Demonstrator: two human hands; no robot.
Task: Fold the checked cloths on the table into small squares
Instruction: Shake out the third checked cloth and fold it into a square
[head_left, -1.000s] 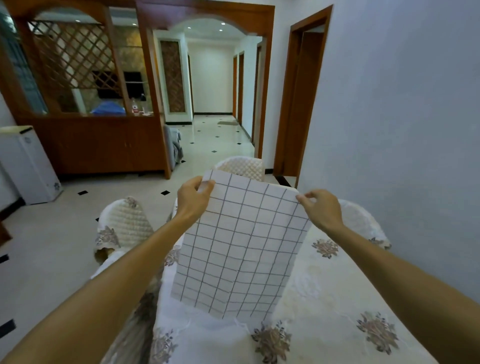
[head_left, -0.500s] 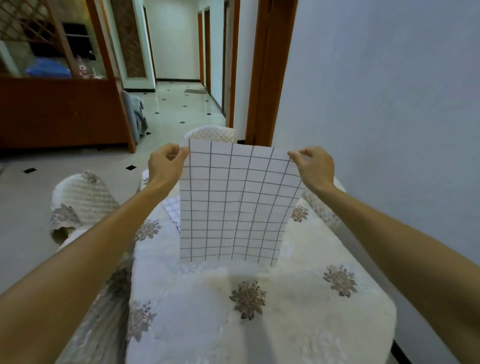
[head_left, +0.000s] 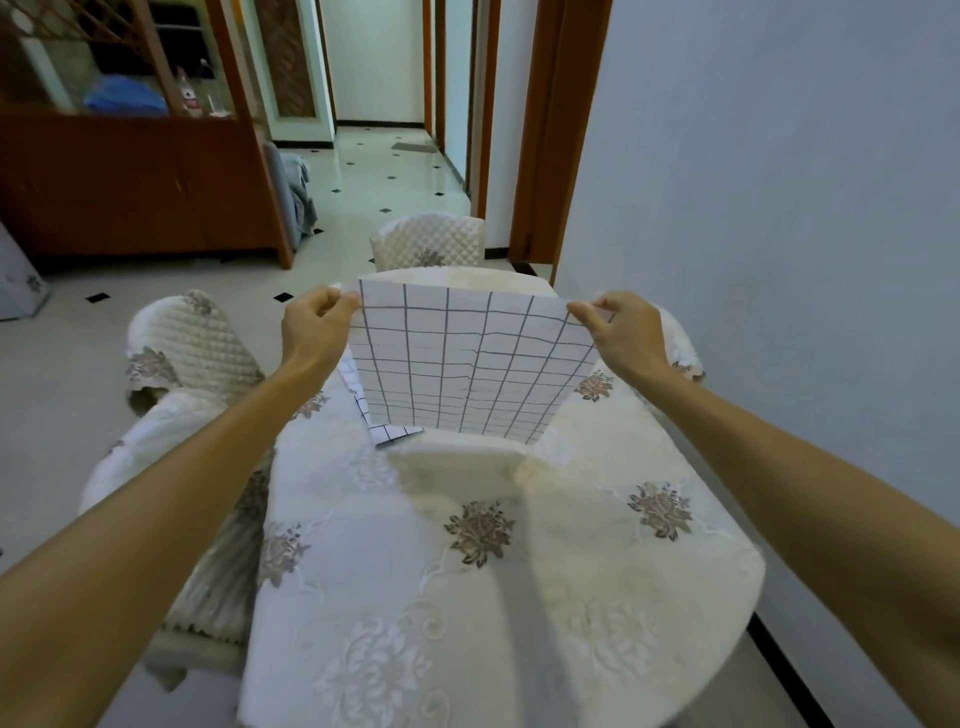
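Note:
A white checked cloth (head_left: 467, 364) with grey grid lines hangs spread between my hands above the far half of the table. My left hand (head_left: 311, 327) pinches its top left corner and my right hand (head_left: 623, 332) pinches its top right corner. The cloth's lower edge reaches down close to the tabletop. Behind and below it, a second checked cloth (head_left: 387, 432) lies on the table, mostly hidden, with only a corner and its left edge showing.
The table (head_left: 493, 597) wears a cream embroidered cover with brown flowers. Quilted chairs stand at the left (head_left: 192, 338) and at the far end (head_left: 428, 241). A grey wall runs close along the right side. Tiled floor lies to the left.
Both hands have lowered the spread cloth towards the table and tipped it flatter. The view has tilted down, showing more of the tabletop and the second cloth's corner.

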